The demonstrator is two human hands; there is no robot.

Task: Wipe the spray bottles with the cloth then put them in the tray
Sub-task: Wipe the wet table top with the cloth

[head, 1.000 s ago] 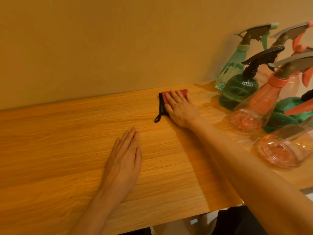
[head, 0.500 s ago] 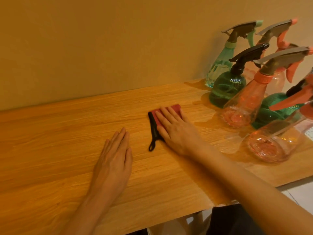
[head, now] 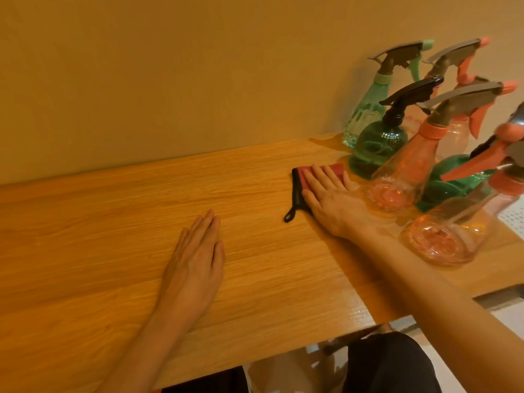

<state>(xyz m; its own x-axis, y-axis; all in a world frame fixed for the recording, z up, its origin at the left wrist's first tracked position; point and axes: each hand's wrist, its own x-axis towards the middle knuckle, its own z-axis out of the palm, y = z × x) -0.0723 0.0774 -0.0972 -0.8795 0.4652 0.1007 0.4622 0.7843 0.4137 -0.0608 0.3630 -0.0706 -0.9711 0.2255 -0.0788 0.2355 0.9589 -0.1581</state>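
The cloth (head: 317,177) is pressed flat on the surface (head: 113,222) under the released right hand (head: 330,199), spray bottles (head: 397,171) just right. Left hand (head: 195,265) rests open. Wiping not begun; cloth must be gathered next.

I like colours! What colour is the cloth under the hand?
The cloth is red with a black edge and loop, seen in the head view.

Two bare forearms, sleeveless to the frame edge; left hand (head: 195,262), right hand (head: 331,205). No rings or watch. Dark trousers (head: 391,364) near, below.
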